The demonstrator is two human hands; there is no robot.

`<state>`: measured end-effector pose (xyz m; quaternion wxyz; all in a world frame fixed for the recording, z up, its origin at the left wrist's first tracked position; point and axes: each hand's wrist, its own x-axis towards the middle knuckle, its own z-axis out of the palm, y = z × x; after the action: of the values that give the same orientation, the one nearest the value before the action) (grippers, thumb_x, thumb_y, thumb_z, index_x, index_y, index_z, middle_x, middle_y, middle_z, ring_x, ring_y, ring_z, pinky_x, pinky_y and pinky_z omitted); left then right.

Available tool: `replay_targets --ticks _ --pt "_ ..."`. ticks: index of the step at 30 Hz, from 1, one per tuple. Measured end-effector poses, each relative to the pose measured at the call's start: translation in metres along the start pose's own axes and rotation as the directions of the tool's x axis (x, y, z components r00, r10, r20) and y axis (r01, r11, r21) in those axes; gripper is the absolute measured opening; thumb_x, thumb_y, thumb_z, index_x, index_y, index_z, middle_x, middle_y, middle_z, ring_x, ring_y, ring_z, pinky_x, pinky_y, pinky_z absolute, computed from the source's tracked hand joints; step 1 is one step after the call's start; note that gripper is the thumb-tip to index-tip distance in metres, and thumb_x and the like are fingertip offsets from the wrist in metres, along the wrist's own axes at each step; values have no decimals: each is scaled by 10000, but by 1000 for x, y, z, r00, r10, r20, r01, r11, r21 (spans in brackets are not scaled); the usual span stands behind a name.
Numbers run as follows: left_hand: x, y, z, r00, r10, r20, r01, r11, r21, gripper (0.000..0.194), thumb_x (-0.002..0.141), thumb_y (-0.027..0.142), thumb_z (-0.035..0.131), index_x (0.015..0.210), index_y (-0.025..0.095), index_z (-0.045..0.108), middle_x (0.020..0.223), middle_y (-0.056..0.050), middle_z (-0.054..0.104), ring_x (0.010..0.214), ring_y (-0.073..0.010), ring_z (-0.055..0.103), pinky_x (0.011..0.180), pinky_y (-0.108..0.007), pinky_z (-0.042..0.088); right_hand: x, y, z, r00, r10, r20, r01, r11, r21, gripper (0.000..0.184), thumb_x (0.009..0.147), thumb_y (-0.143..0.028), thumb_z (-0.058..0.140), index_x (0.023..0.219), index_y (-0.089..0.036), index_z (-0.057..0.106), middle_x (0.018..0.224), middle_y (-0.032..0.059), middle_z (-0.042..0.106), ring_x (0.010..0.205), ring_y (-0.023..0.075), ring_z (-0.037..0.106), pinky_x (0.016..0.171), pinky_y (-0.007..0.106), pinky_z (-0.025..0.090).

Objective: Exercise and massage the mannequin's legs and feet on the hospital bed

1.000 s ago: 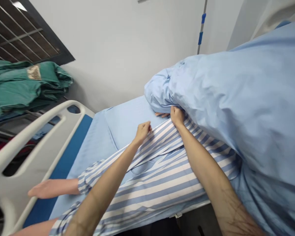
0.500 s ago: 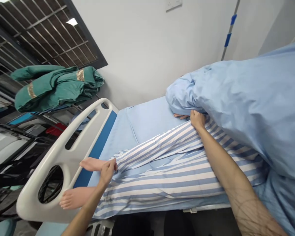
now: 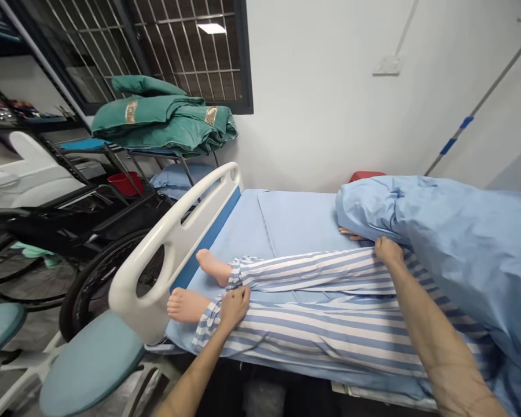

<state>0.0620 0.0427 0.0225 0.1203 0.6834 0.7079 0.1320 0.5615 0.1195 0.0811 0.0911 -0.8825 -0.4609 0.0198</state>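
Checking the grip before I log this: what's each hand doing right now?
Left hand: closed on the striped trousers near the ankle.
Right hand: closed on the same trousers, beside the blue blanket.

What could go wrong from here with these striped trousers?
The blue blanket hides the upper body, so a tug by the right hand might cause trouble unseen. A pull by the left hand on the striped trousers could knock a bare foot against the white footboard.

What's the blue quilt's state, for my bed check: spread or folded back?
Folded back: the blue quilt lies bunched, leaving striped trousers and bare feet uncovered.
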Motion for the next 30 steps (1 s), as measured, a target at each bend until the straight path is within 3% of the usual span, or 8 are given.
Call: replay_targets --ticks 5,9,15,18,20,23,26,30 --pt "0 -4 6 997 70 26 -71 997 8 403 912 353 320 837 213 690 856 -80 705 826 -185 628 735 -272 403 -34 -40 -15 999 -42 10 42 998 -44 370 889 -220 361 1060 -34 633 1038 279 627 953 293 608 754 342 400" --pt "-2 -6 9 997 77 9 -77 997 15 390 902 346 327 865 203 689 866 -107 700 836 -218 632 734 -303 417 -75 -104 -15 984 -176 -22 177 979 101 292 866 -199 399 924 -63 651 917 217 658 868 228 609 727 287 380" --pt "-4 -7 5 992 122 14 -122 992 -34 371 898 266 315 922 180 675 888 -127 687 831 -223 632 693 -300 422 -178 -225 34 931 -361 -51 364 908 209 339 913 -295 322 758 -156 589 711 37 637 668 122 553 618 203 351" --pt "-4 -9 3 997 81 8 -80 995 -62 397 912 285 286 926 183 670 871 -132 684 814 -235 636 684 -313 423 -248 -265 69 867 -480 -130 474 717 512 405 905 -389 306 627 -179 514 577 -7 561 563 122 486 558 214 322" --pt "-6 -12 2 995 98 18 -96 992 -83 402 916 288 277 974 176 659 886 -137 685 825 -242 638 687 -318 421 -289 -278 87 866 -473 -162 462 634 621 417 895 -428 313 585 -195 466 534 -19 522 529 126 463 534 221 307" --pt "-9 -19 1 989 138 42 -133 985 -110 412 920 294 269 1060 156 631 911 -140 689 843 -243 641 698 -311 418 -329 -282 103 911 -385 -151 387 663 641 408 897 -429 306 582 -212 448 524 -9 527 513 143 467 515 240 284" --pt "-11 -21 0 982 180 55 -171 976 -138 400 920 285 280 1092 147 614 929 -135 692 858 -229 641 702 -292 415 -341 -280 104 925 -347 -152 368 727 579 402 901 -406 290 590 -222 468 529 7 552 518 161 489 523 255 274" --pt "-10 -18 -6 984 165 61 -152 972 -180 368 918 290 306 1025 169 637 912 -115 700 832 -212 643 687 -276 397 -340 -281 96 929 -342 -146 363 750 553 429 903 -388 268 571 -227 487 554 22 591 539 171 518 534 260 282"
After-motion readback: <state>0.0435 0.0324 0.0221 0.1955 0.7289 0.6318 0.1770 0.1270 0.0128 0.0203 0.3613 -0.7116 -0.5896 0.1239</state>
